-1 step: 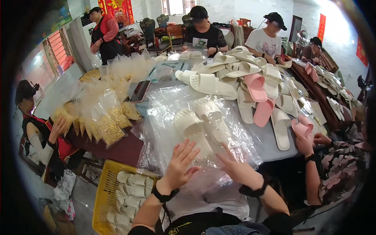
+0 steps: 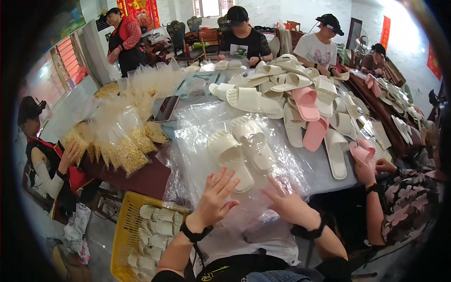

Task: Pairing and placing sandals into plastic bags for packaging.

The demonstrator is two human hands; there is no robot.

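A pair of white slippers lies side by side on a stack of clear plastic bags in front of me, the left slipper (image 2: 230,162) a little nearer than the right slipper (image 2: 253,141). Whether they are inside the top bag (image 2: 197,127) or only on it, I cannot tell. My left hand (image 2: 216,195) is open and spread at the near edge of the plastic, its fingertips by the left slipper's toe. My right hand (image 2: 289,204) is open too, fingers apart over the plastic, near the right slipper's near end. Neither hand holds anything.
A heap of white and pink slippers (image 2: 291,77) stands beyond the bags, right of centre. Bags of small yellow pieces (image 2: 129,150) and a phone (image 2: 166,109) are at left. A yellow crate (image 2: 123,221) of slippers is below. A co-worker's hands (image 2: 369,171) hold a pink slipper at right.
My right hand has shifted slightly to the right and towards me, away from the right slipper. The left hand and the slippers stay nearly where they were.
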